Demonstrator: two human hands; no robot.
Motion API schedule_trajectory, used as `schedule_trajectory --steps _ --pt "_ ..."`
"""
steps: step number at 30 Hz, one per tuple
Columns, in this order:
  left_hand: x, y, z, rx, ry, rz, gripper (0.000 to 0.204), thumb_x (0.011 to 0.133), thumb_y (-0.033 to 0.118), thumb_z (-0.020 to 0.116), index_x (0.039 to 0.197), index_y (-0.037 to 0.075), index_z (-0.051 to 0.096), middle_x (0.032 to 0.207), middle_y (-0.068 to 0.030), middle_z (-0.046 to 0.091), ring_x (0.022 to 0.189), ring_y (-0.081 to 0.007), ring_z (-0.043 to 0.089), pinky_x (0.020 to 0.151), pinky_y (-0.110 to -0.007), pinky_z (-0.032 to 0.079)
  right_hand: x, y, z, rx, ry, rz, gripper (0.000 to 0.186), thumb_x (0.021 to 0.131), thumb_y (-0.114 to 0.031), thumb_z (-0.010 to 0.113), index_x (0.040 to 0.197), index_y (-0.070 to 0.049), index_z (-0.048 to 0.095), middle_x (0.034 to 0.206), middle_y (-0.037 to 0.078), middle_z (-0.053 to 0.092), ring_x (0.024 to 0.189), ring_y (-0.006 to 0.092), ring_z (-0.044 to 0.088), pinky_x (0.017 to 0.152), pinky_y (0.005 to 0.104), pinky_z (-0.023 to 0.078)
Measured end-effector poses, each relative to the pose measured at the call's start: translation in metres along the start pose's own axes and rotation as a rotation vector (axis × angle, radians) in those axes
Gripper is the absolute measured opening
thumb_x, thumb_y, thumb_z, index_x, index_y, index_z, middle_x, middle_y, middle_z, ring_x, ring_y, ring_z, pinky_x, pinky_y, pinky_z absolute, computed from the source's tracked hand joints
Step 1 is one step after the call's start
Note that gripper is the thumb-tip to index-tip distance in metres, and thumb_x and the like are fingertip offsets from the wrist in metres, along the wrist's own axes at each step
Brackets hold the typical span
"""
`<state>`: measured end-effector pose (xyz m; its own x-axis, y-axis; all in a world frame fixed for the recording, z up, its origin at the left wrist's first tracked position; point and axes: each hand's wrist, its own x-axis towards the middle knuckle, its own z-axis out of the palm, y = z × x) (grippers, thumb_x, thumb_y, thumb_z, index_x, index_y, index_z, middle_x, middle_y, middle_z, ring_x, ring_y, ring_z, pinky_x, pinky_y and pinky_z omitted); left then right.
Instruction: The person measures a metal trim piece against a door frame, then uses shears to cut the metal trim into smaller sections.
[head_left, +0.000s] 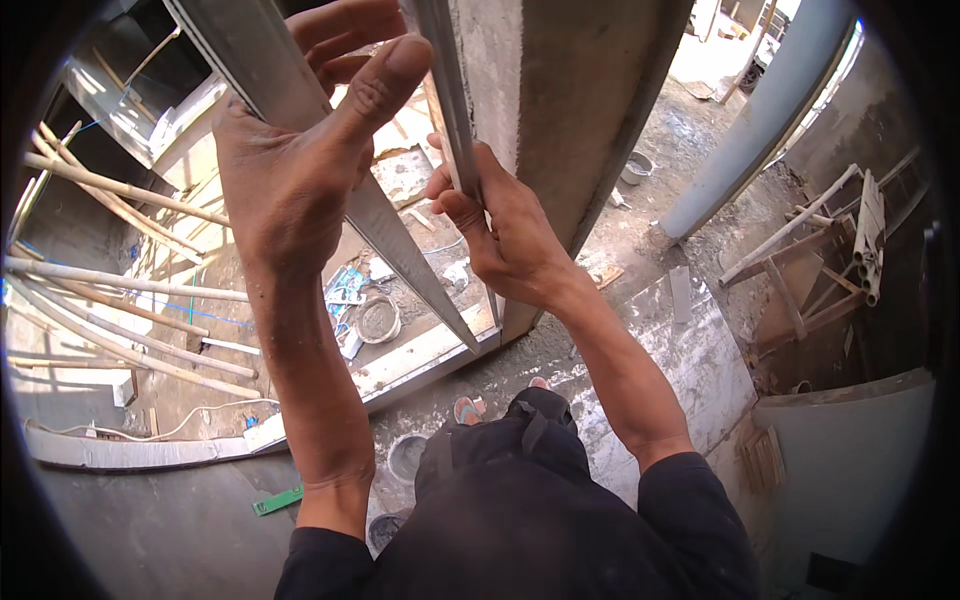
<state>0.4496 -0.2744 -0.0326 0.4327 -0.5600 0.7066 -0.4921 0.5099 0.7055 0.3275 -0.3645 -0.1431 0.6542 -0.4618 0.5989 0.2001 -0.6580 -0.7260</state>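
With my right hand (515,235), I'm curling fingers round the thin bar (455,100); my left hand's (295,190) fingers are spreading at the wide bar (403,252). Both are standing; I'm not seeing whether they're fixed.

With 12 o'clock at the top, the left hand (310,190) is at 11, a bar (410,260) passing behind its thumb and slanting down toward the ledge (420,362) near the centre. Between 12 and 1, the right hand (515,230) is around a 2nd bar (455,90); a pillar (600,100) stands beyond at 1. A column (770,120) stands at 2, 1 bucket (630,178) between it and the pillar. Poles (120,278) spread at 9, a tub (396,327) right of them. At 7 sit 2 containers (393,464).
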Motion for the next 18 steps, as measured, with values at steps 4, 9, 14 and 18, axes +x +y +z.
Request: schedule_trajectory --steps 4,9,14,18 --pt "0.006 0.013 0.004 0.023 -0.074 -0.002 0.044 0.085 0.024 0.084 0.117 -0.002 0.068 0.102 -0.0111 0.074 0.084 -0.0117 0.067 0.061 -0.022 0.047 0.002 -0.006 -0.008 0.017 0.061 -0.033 0.017 0.103 -0.010 0.053 0.118 -0.003 0.049 0.094 0.012 0.060 0.084 0.0286 0.060 0.079 0.0390 0.050" --pt "0.011 0.010 0.022 0.003 -0.049 0.023 0.043 0.080 0.019 0.087 0.114 -0.001 0.070 0.096 -0.0112 0.075 0.078 -0.0097 0.066 0.051 -0.019 0.039 0.000 -0.001 -0.017 0.042 0.065 -0.007 0.050 0.096 -0.003 0.059 0.142 -0.005 0.040 0.114 0.028 0.061 0.103 0.0474 0.060 0.087 0.0506 0.048" --pt "0.007 0.005 0.025 0.080 -0.028 -0.029 0.041 0.080 0.018 0.087 0.112 -0.001 0.070 0.090 -0.0095 0.074 0.072 -0.0069 0.064 0.051 -0.019 0.039 0.000 0.007 -0.020 0.037 0.039 -0.028 0.059 0.096 -0.002 0.057 0.149 -0.006 0.033 0.127 0.030 0.058 0.114 0.0488 0.057 0.091 0.0500 0.049" --pt "0.009 0.003 0.033 0.101 -0.014 0.017 0.043 0.085 0.014 0.082 0.119 -0.007 0.065 0.068 -0.0027 0.064 0.044 -0.0004 0.039 0.042 -0.019 0.023 -0.002 0.005 -0.025 0.045 -0.023 0.015 0.061 0.095 0.000 0.057 0.150 -0.006 0.031 0.126 0.030 0.058 0.113 0.0498 0.057 0.091 0.0508 0.050"
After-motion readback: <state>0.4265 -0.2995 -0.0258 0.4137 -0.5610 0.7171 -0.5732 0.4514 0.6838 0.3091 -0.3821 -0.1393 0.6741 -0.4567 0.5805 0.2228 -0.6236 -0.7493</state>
